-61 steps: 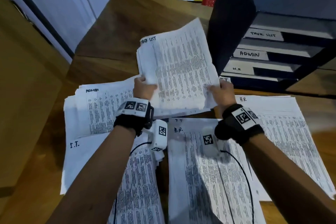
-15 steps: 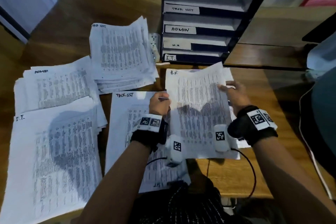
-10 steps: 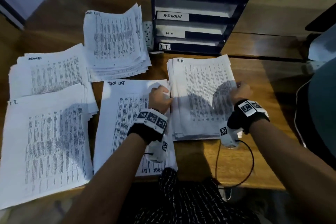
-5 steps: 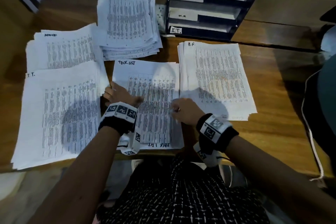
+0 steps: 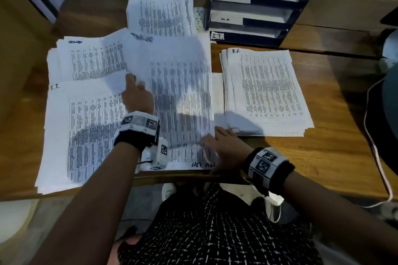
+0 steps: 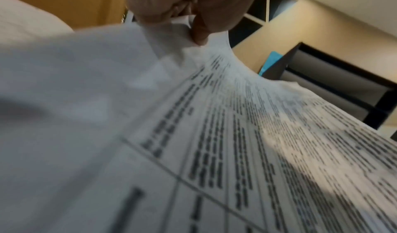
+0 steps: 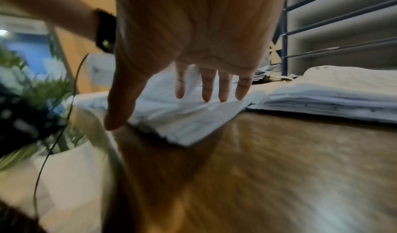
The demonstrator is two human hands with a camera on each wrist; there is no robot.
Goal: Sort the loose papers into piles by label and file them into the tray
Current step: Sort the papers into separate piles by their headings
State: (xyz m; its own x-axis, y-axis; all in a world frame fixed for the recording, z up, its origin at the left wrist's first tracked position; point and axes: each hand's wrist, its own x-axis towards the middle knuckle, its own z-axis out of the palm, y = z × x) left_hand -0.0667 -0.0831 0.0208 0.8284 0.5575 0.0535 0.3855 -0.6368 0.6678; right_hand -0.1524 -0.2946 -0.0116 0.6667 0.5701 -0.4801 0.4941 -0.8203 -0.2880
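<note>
1. A printed sheet (image 5: 178, 84) headed with a blurred label, apparently the task-list one, is lifted off the tabletop (image 5: 323, 153) by its left edge. That edge is pinched between thumb and curled fingers of the left hand (image 5: 137, 97), as the left wrist view shows, so this grip is closed on the sheet.

2. The right hand (image 5: 226, 148) is laid flat, fingers straight and spread, on the near corner of the loose papers (image 5: 193, 157) underneath; this grip holds nothing. The pressing appears meant to keep the lower sheets from sliding while the top one is peeled away.

3. Sorted piles are kept apart by label: a task-list pile (image 5: 161, 13) at the back, an admin pile (image 5: 92, 58) to the left, an I.T. pile (image 5: 86, 131) nearest the left edge, and an H.R. pile (image 5: 267, 90) on the right.

4. The tray (image 5: 258, 17) stands behind the piles, its slots labelled alike; its visible slots look empty, so filing is judged not yet begun.
</note>
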